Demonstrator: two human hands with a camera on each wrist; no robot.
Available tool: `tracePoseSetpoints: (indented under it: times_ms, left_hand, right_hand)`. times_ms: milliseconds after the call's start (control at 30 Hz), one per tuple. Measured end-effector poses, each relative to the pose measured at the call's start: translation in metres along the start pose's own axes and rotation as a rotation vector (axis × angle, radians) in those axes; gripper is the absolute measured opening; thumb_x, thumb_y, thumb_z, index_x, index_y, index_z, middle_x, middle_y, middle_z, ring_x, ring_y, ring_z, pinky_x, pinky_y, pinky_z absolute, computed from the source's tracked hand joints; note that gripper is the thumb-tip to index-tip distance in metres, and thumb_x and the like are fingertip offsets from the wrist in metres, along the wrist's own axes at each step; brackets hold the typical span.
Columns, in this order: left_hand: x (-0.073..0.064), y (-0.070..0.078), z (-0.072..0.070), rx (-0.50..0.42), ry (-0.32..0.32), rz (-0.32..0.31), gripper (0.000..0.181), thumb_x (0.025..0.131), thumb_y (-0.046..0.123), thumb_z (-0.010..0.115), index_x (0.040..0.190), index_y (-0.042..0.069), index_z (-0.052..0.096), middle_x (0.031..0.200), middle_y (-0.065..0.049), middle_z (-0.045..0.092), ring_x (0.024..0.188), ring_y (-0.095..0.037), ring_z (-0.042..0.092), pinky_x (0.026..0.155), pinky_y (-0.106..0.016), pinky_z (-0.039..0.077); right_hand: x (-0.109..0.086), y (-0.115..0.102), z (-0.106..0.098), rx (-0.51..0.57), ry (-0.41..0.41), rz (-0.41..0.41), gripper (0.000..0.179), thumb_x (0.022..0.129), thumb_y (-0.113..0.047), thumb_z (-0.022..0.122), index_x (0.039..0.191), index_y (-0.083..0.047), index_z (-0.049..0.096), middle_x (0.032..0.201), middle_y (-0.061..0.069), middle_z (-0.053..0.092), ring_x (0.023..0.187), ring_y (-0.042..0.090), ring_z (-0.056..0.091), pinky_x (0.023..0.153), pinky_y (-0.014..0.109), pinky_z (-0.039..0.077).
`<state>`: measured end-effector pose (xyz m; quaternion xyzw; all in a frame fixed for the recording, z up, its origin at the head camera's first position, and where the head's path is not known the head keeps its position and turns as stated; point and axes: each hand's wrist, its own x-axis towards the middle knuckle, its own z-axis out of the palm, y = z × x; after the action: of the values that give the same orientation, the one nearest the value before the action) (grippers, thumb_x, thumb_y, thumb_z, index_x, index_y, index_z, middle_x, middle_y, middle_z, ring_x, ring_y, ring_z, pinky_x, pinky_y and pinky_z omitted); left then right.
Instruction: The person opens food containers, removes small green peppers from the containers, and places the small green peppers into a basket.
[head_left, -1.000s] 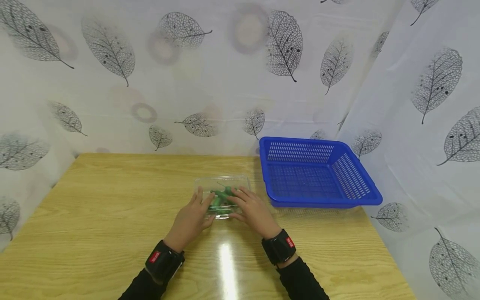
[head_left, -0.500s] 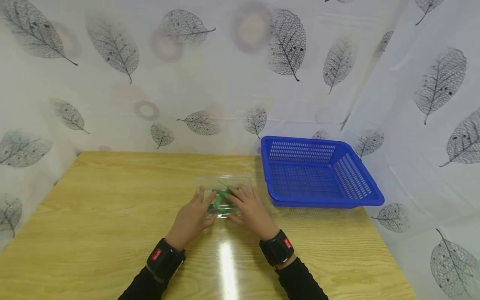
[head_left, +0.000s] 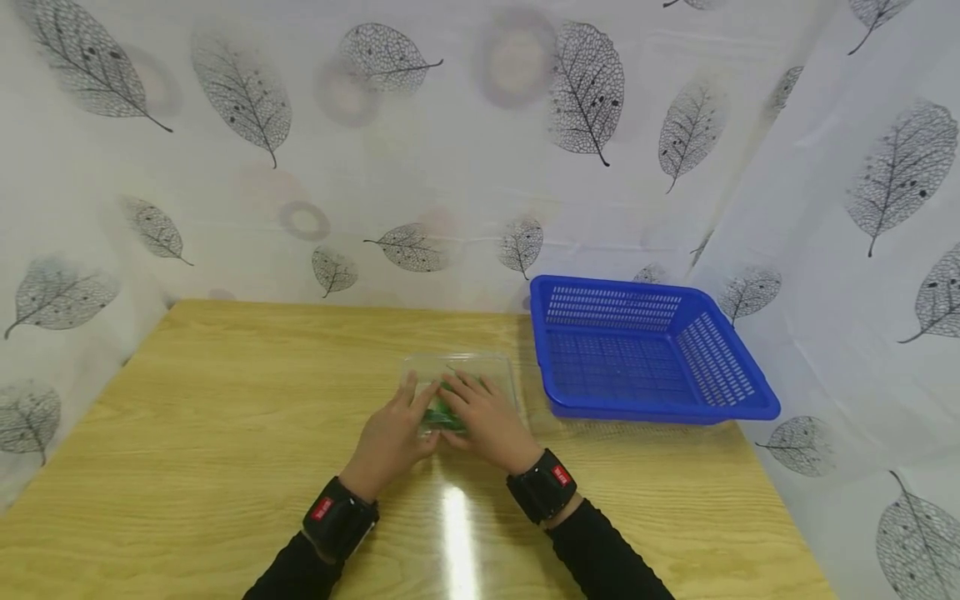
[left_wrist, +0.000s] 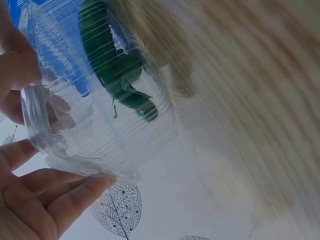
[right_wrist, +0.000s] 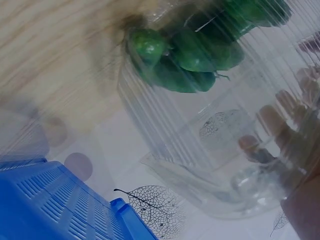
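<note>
A clear plastic clamshell box (head_left: 423, 363) lies on the table with its lid down. Inside it are several green peppers (right_wrist: 187, 57), also showing through the ribbed wall in the left wrist view as dark green peppers (left_wrist: 100, 45). My left hand (head_left: 390, 437) rests on the lid's left part, fingers extended and thumb at the front rim. In the left wrist view its fingertips (left_wrist: 107, 181) touch the rim near a corner. From the right, my right hand (head_left: 491, 425) lies over the lid with fingers spread, its thumb close to the left thumb. The hands partly hide the peppers.
A blue perforated plastic basket (head_left: 622, 358) stands to the right of the box, near the back edge. Wood-grain table (head_left: 262, 400) surrounds the box. Behind and to the right hangs a white curtain (head_left: 450, 167) with a leaf print.
My right hand has slid left across the lid, closer to my left hand, covering more of the peppers. The left hand stays at the box's left part. The head view has shifted slightly.
</note>
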<state>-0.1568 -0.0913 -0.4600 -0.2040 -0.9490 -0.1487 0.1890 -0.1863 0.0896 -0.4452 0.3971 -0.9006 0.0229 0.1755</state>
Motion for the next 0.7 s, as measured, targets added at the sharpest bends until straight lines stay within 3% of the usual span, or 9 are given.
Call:
tracePoseSetpoints:
  times_ms: [100,233,367,500,600,700]
  left_hand:
    - [0.001,0.001,0.001,-0.023,0.009,-0.015,0.076,0.069,0.028,0.081,0.136,0.011,0.048,0.137,-0.031,0.045,0.094,-0.035,0.066,0.053,-0.028,0.052]
    - [0.001,0.001,0.001,-0.039,0.012,-0.066,0.084,0.067,0.029,0.081,0.138,0.005,0.043,0.138,-0.033,0.041,0.097,-0.035,0.065,0.059,-0.031,0.056]
    - [0.000,0.000,-0.003,-0.059,-0.020,-0.154,0.098,0.068,0.036,0.080,0.142,-0.005,0.031,0.136,-0.038,0.040,0.117,-0.045,0.052,0.081,-0.046,0.056]
    - [0.000,0.000,-0.007,-0.042,-0.109,-0.253,0.101,0.071,0.048,0.075,0.136,-0.016,0.032,0.134,-0.037,0.043,0.123,-0.047,0.046,0.097,-0.051,0.046]
    - [-0.002,0.000,-0.009,-0.006,-0.143,-0.293,0.095,0.071,0.057,0.071,0.127,-0.015,0.045,0.127,-0.033,0.051,0.115,-0.044,0.053,0.094,-0.050,0.048]
    - [-0.002,0.001,-0.009,0.003,-0.117,-0.296,0.086,0.069,0.059,0.072,0.116,-0.010,0.054,0.111,-0.026,0.059,0.097,-0.038,0.060,0.080,-0.046,0.053]
  right_hand:
    - [0.000,0.001,0.002,-0.030,0.001,-0.007,0.062,0.080,-0.046,0.069,0.130,-0.013,0.055,0.137,0.006,0.053,0.129,0.025,0.049,0.105,0.046,0.042]
    - [0.000,0.002,0.005,-0.040,0.021,-0.020,0.061,0.081,-0.047,0.067,0.131,-0.013,0.054,0.137,0.006,0.053,0.128,0.024,0.049,0.105,0.046,0.043]
    - [0.001,0.002,0.007,-0.026,0.040,-0.027,0.062,0.080,-0.046,0.069,0.130,-0.013,0.054,0.136,0.006,0.054,0.127,0.025,0.050,0.104,0.046,0.043]
    - [0.000,0.002,0.007,-0.016,0.040,-0.024,0.062,0.080,-0.044,0.070,0.130,-0.013,0.054,0.136,0.006,0.054,0.127,0.025,0.050,0.104,0.046,0.043]
    - [0.000,0.002,0.006,-0.017,0.034,-0.021,0.061,0.080,-0.044,0.070,0.131,-0.014,0.054,0.136,0.005,0.054,0.127,0.025,0.050,0.105,0.046,0.042]
    - [-0.001,0.002,0.005,-0.015,0.036,-0.024,0.062,0.080,-0.044,0.070,0.131,-0.013,0.054,0.136,0.005,0.054,0.127,0.025,0.050,0.105,0.046,0.042]
